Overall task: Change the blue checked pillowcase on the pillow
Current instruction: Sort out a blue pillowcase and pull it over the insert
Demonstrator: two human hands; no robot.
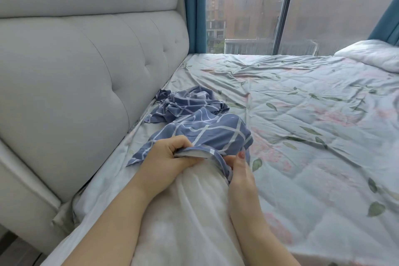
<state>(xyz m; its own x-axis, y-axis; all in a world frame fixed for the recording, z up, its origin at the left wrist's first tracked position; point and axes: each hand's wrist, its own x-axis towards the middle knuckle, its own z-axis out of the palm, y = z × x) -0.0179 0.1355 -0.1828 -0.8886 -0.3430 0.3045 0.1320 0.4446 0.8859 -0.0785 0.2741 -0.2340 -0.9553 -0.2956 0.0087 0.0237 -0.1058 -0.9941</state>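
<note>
Currently you are working on the bed (pixel 302 114), its flowered sheet lying creased under everything. The padded grey headboard (pixel 86 71) is running along your left, and the window (pixel 248 6) is standing beyond the far edge. A white heap of bedding (pixel 371 54) is sitting at the far right corner, well apart from the job.

The pillow (pixel 190 211) is lying lengthwise between your forearms, bare and white over most of its length. Only its far end is sitting inside the blue checked pillowcase (pixel 216 129). More checked cloth is trailing in a crumpled bunch toward the headboard; whether that bunch is the same piece or a second one cannot be told.

Your hands are working apart, one on each side of the case's mouth. Your left hand (pixel 166 157) is gripping the gathered hem, fingers curled over it. Your right hand (pixel 239 170) is pinching the hem on the opposite side, thumb showing on top.

Finding: the step in hand is the passing of the case over the pillow. A single view is not showing whether it is going on or coming off. Judging by where the mouth is sitting, little of the pillow is covered.

Next move, as judged: both hands are needing to hold the hem evenly and draw the same way along the pillow, keeping the filling from bunching at the mouth. The slack cloth beyond is looking liable to twist, so straightening it first is advisable.
</note>
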